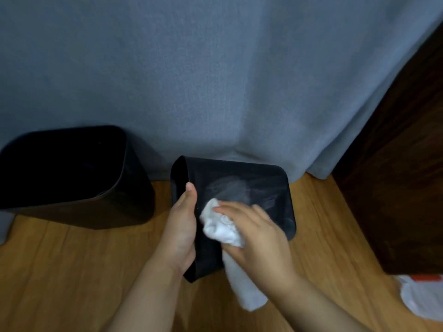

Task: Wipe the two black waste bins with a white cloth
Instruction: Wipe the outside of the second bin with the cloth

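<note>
Head view: our left hand [183,226] grips the tipped bin [251,188] on the floor while our right hand [256,232] presses the white cloth [221,227] against its streaked side; the upright bin [72,178] appears untouched.

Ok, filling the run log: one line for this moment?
left hand holds tipped bin | right hand wipes with cloth | other bin upright

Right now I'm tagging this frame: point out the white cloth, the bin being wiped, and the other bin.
white cloth [221,227]: head view, bunched part under the right hand.
bin being wiped [263,185]: head view, its upturned side wall.
other bin [134,200]: head view, its right outer wall.
</note>
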Action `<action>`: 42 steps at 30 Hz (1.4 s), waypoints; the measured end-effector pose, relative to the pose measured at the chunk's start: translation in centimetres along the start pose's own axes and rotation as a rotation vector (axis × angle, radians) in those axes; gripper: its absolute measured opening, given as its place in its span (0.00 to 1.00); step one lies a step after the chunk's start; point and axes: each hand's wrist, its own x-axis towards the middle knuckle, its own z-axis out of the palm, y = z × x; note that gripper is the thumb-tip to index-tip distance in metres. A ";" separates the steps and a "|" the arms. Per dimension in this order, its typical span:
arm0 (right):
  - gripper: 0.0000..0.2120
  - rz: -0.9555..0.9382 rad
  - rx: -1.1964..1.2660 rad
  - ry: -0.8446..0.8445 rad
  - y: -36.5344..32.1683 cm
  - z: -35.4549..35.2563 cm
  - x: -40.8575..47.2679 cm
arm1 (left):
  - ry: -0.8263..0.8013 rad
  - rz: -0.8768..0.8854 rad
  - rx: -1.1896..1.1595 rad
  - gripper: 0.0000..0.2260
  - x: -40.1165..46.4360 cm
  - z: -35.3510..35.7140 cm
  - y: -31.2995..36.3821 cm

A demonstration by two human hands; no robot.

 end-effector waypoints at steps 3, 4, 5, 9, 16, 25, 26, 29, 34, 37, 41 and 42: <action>0.13 0.287 0.021 0.108 4.6 0.8 0.1 | -0.023 0.005 -0.037 0.25 -0.1 0.2 -0.3; 0.12 0.378 0.032 0.139 5.1 0.7 0.3 | -0.015 0.014 -0.047 0.24 -0.1 0.2 -0.4; 0.12 0.410 0.021 0.139 4.6 0.5 0.4 | -0.009 0.022 -0.050 0.24 0.0 0.2 -0.5; 0.25 0.140 0.071 0.046 -1.4 -0.7 0.3 | 0.032 0.019 -0.033 0.24 0.2 0.4 -0.2; 0.23 0.279 -0.003 0.122 2.9 -0.1 -0.5 | -0.012 0.017 -0.059 0.24 -0.1 0.2 -0.5; 0.20 0.106 -0.012 0.025 -0.4 0.2 -0.4 | 0.045 -0.001 -0.067 0.26 0.2 -0.1 -0.6; 0.19 0.191 -0.030 0.078 0.8 0.1 -0.5 | 0.027 0.004 -0.067 0.25 0.1 0.0 -0.6; 0.18 0.308 -0.011 0.160 2.2 -0.2 -0.6 | 0.037 0.023 -0.047 0.24 -0.2 0.2 -0.6; 0.24 -0.037 -0.013 -0.061 -1.7 0.1 -1.1 | 0.140 -0.011 -0.067 0.26 0.4 0.1 -0.5; 0.23 0.083 -0.114 0.026 0.4 -0.1 -1.0 | 0.086 -0.021 -0.061 0.24 0.2 0.0 -0.6; 0.21 0.232 -0.110 0.129 0.7 -0.2 -0.1 | 0.066 -0.003 -0.072 0.23 0.1 0.0 -0.6; 0.21 0.169 -0.081 0.087 -0.1 -0.1 0.0 | 0.066 -0.005 -0.080 0.23 0.2 -0.1 -0.6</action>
